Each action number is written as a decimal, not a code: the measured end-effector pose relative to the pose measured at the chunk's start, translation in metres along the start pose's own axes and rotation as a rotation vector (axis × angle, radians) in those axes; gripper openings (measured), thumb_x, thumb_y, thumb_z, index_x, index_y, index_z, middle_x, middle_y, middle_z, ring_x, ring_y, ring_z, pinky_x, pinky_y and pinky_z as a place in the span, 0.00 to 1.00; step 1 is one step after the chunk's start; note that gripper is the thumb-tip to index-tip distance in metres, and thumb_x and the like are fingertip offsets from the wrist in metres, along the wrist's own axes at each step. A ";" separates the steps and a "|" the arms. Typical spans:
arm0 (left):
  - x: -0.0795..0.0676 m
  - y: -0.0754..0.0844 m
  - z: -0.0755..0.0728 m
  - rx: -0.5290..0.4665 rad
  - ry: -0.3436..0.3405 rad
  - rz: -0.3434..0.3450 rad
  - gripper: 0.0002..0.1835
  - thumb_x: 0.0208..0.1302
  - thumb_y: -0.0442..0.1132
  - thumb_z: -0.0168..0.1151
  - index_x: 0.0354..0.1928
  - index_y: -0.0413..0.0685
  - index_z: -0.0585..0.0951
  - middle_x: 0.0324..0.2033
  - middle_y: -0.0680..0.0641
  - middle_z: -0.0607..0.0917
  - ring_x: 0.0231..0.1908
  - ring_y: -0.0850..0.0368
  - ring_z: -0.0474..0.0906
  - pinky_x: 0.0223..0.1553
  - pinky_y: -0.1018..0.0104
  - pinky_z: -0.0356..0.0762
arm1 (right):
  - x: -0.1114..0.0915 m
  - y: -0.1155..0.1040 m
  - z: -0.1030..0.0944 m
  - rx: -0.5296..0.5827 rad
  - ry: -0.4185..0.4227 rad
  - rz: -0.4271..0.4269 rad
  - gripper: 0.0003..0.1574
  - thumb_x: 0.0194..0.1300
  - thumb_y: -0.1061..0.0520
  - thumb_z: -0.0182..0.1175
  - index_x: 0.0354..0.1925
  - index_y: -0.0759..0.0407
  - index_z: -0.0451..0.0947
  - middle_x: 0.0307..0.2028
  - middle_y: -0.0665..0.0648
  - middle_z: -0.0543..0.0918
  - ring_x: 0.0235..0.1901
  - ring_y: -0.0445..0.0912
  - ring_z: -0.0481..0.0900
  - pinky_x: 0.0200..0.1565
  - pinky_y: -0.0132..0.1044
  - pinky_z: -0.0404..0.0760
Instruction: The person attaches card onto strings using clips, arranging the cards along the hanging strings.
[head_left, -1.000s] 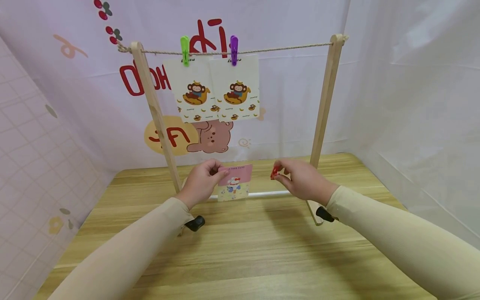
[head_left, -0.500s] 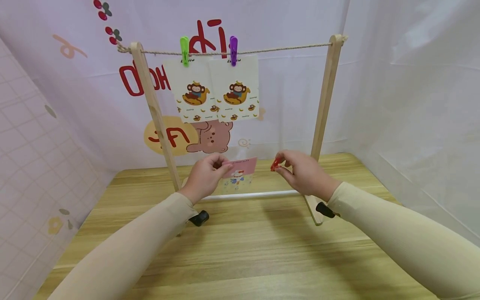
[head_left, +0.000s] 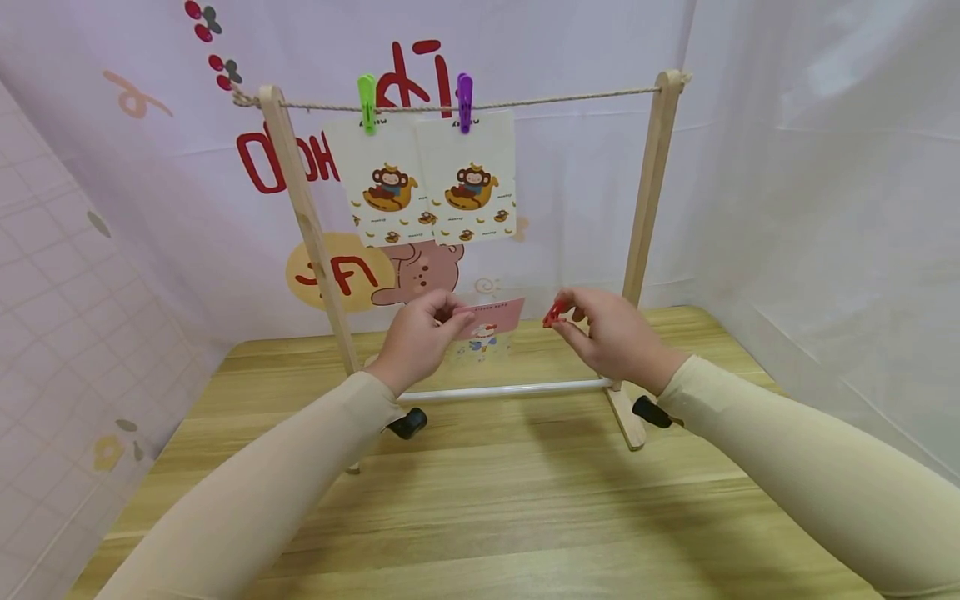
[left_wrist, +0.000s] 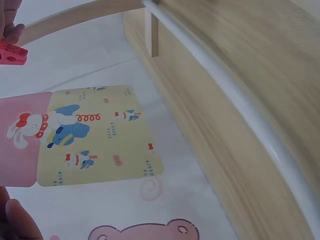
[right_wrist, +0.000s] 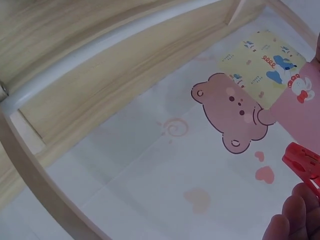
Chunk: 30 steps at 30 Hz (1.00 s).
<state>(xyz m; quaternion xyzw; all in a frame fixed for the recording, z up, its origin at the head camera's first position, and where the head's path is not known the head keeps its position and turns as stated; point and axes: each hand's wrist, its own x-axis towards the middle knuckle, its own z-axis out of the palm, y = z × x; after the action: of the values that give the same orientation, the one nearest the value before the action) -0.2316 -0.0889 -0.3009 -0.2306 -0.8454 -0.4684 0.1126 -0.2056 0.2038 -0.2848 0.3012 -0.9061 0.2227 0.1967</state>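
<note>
My left hand (head_left: 422, 335) pinches a pink and yellow card (head_left: 491, 321) by its upper left corner; a rabbit drawing shows on it in both wrist views. To its right, my right hand (head_left: 611, 333) holds a red clothespin (head_left: 553, 314) between thumb and fingers, a short gap from the card. Above both hands a twine line (head_left: 570, 98) runs between two wooden posts. On its left half hang two monkey cards, one under a green clothespin (head_left: 367, 104), the other under a purple clothespin (head_left: 465, 103). These cards overlap slightly at their inner edges.
The left post (head_left: 307, 217) and right post (head_left: 650, 187) stand on the wooden table (head_left: 480, 508). A white rod (head_left: 502, 390) joins them low down, below my hands. Behind hangs a printed white cloth (head_left: 577, 208). Black wrist-camera pieces sit under both wrists.
Both hands have risen toward the line, the left also shifting slightly right with the pink card. The card has tilted. The red clothespin has come up with my right hand.
</note>
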 end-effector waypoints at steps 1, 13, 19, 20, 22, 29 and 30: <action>0.001 0.001 0.000 0.000 0.002 0.005 0.07 0.75 0.46 0.66 0.41 0.51 0.84 0.35 0.50 0.84 0.38 0.53 0.79 0.39 0.62 0.78 | 0.000 0.000 -0.001 -0.003 0.008 -0.001 0.09 0.73 0.60 0.66 0.49 0.61 0.80 0.41 0.56 0.88 0.41 0.52 0.83 0.39 0.45 0.82; 0.013 0.016 0.002 -0.034 0.011 0.058 0.06 0.75 0.44 0.66 0.40 0.50 0.84 0.35 0.50 0.86 0.36 0.54 0.79 0.41 0.62 0.78 | 0.004 -0.003 -0.012 -0.010 0.078 -0.041 0.09 0.72 0.63 0.66 0.49 0.62 0.80 0.41 0.56 0.88 0.39 0.50 0.82 0.38 0.44 0.81; 0.018 0.024 0.004 -0.031 0.022 0.077 0.07 0.75 0.45 0.66 0.42 0.51 0.84 0.34 0.51 0.85 0.36 0.55 0.79 0.39 0.62 0.78 | 0.007 -0.004 -0.019 -0.005 0.115 -0.069 0.09 0.71 0.64 0.65 0.49 0.62 0.80 0.42 0.55 0.89 0.39 0.50 0.83 0.39 0.45 0.81; 0.019 0.025 0.004 -0.026 0.026 0.080 0.07 0.75 0.45 0.66 0.42 0.51 0.84 0.34 0.51 0.85 0.36 0.56 0.79 0.39 0.62 0.78 | 0.008 -0.004 -0.020 -0.005 0.121 -0.071 0.09 0.71 0.64 0.65 0.49 0.62 0.80 0.41 0.55 0.89 0.39 0.50 0.83 0.39 0.45 0.81; 0.021 0.027 0.004 -0.016 0.031 0.089 0.07 0.76 0.46 0.65 0.42 0.52 0.85 0.34 0.51 0.85 0.35 0.55 0.79 0.39 0.62 0.77 | 0.009 -0.004 -0.022 -0.002 0.133 -0.077 0.09 0.71 0.64 0.65 0.48 0.62 0.80 0.41 0.54 0.90 0.39 0.50 0.83 0.40 0.45 0.81; 0.027 0.034 0.003 -0.028 0.043 0.130 0.06 0.75 0.44 0.66 0.41 0.50 0.84 0.32 0.51 0.84 0.34 0.56 0.78 0.37 0.63 0.76 | 0.012 -0.008 -0.029 -0.004 0.162 -0.079 0.08 0.72 0.64 0.64 0.48 0.63 0.81 0.41 0.55 0.90 0.39 0.51 0.82 0.40 0.46 0.81; 0.028 0.035 0.002 -0.028 0.046 0.136 0.06 0.75 0.44 0.66 0.41 0.50 0.85 0.32 0.51 0.84 0.34 0.56 0.78 0.36 0.64 0.76 | 0.012 -0.008 -0.030 -0.007 0.164 -0.079 0.08 0.72 0.64 0.64 0.48 0.63 0.81 0.41 0.56 0.90 0.39 0.51 0.82 0.40 0.46 0.81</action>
<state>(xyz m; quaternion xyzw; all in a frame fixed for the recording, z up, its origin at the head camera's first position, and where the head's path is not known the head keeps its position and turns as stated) -0.2379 -0.0632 -0.2647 -0.2781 -0.8185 -0.4764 0.1602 -0.2030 0.2077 -0.2521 0.3167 -0.8752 0.2357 0.2797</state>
